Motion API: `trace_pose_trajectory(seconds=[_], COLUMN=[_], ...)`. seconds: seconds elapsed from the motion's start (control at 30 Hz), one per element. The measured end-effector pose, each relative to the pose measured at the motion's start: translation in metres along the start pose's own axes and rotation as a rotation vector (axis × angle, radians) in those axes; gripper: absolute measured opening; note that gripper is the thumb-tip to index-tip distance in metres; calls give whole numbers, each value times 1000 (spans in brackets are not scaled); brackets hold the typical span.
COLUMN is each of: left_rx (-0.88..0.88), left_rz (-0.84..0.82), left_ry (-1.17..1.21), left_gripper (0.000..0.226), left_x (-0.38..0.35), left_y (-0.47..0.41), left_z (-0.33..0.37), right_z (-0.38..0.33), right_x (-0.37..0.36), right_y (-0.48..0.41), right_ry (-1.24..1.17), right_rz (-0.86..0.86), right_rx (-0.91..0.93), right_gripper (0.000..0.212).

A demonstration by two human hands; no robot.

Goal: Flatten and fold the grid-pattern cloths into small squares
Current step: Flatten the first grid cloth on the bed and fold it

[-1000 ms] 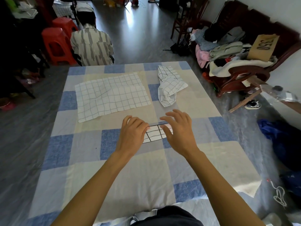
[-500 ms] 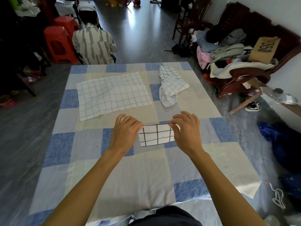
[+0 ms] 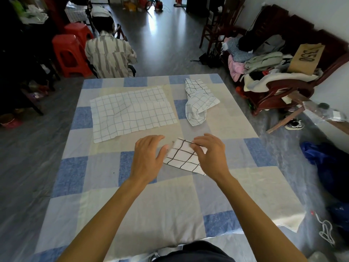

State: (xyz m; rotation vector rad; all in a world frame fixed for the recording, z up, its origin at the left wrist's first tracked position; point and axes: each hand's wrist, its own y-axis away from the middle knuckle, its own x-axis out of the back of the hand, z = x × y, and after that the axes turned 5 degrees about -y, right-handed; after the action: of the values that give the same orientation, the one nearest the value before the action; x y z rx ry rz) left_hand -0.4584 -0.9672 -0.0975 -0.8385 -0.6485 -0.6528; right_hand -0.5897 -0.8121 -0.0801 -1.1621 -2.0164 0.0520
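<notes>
Both hands worked at a small folded cloth (image 3: 182,156) near the middle of the table (image 3: 105,186). Left hand (image 3: 148,157) lay flat and open, fingers spread, its thumb touching the cloth's left edge. Right hand (image 3: 209,155) pinched the cloth's far edge between thumb and fingertips, the rest of the square lying tilted between the two hands. Beyond the left hand a larger grid cloth (image 3: 132,112) was spread flat, well apart from the small one. A third, crumpled cloth (image 3: 199,103) lay farther back to the right, just beside the flat one.
</notes>
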Motion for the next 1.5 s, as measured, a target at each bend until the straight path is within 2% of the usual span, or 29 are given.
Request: trace_pose_trajectory(seconds=[0.13,0.33,0.43,0.53,0.67,0.77,0.87,0.97,1.1,1.17,1.23,1.37,1.43,1.5], left_rx=[-71,-75,-70,-75,-46,-52,61,182,184,190,169,116,92,72], left_rz=[-80,-128,-122,-19,-25,-50,-45,-134,-144,-136,-144,-165,-184,-205], left_ry=[-4,141,172,157,143,143,221,369,345,291,228,133,109,111], left_gripper=[39,63,52,35,29,29,27,33,28,22,19,23,23,24], left_x=[-5,-5,-7,-11,-12,-10,-7,-5,-9,-11,-11,-7,-7,-7], left_y=[-2,-6,-9,-10,-13,-15,-13,-10,-6,-5,-6,-8,-9,-9], left_z=[-3,7,10,8,5,7,8,8,11,13,16,24,26,27], right_z=[-1,0,-1,-2,6,5,-4,-8,-10,-10,-10,-21,-27,-31], right_x=[5,7,8,11,8,4,8,14,15,13,13,10,7,4], right_y=[2,4,5,4,7,6,2,0,1,3,6,3,-5,-12], right_ry=[-174,-325,-386,-393,-135,-81,-281,-444,-484,-416,-281,12,68,81], right_rz=[10,-48,-32,-27,-119,-84,-83,-89,-63,-61,-55,-77,-80,-64], right_rx=[-111,-250,-338,-398,-222,-160,-237,-332,-417,-431,-364,-4,94,124], right_gripper=[10,10,12,17,25,23,18,19,15,15,22,52,49,36])
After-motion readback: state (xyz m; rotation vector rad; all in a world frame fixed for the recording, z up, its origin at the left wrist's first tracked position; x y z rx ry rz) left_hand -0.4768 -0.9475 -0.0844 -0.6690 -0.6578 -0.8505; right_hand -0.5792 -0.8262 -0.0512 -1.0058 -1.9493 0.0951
